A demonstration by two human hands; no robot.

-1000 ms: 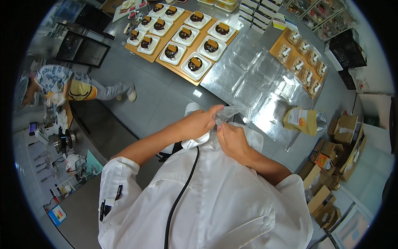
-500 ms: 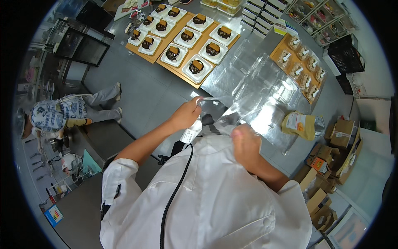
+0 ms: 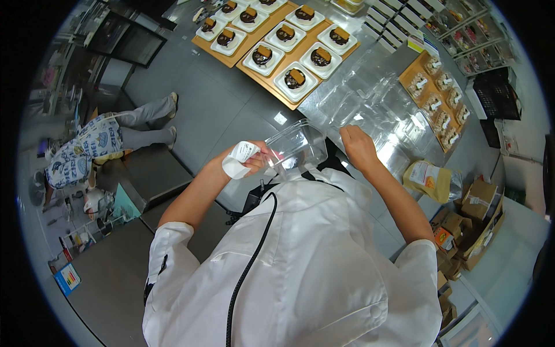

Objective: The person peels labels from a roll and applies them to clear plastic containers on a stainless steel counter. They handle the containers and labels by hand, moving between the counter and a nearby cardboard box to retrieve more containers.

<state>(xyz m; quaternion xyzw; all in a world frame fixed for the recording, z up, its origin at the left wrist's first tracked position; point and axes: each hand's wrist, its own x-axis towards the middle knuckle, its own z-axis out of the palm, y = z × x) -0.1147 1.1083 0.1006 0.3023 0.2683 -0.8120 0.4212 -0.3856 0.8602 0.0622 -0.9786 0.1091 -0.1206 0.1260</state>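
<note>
My left hand (image 3: 255, 160) is closed on the near-left side of a clear plastic container (image 3: 299, 146), held tilted in front of my chest. A roll of white labels (image 3: 240, 158) sits around that hand, its printed strip hanging loose. My right hand (image 3: 358, 148) is raised over the near edge of the metal table, apart from the container. Its fingers are curled in, and whatever they may pinch is too small or hidden to make out. Beyond it, clear plastic containers (image 3: 370, 95) lie spread on the table.
Wooden boards (image 3: 276, 88) carry white trays of chocolate-topped desserts. At right stand another board (image 3: 406, 77) with packed cups, a yellow pouch (image 3: 425, 178) and cardboard boxes (image 3: 477, 196). A black cable (image 3: 252, 250) hangs down my front. A co-worker (image 3: 87, 150) bends over a counter at left.
My right hand has moved away from the clear plastic, up and to the right. The container now shows its open shape in my left hand, which has turned. The view has shifted slightly.
</note>
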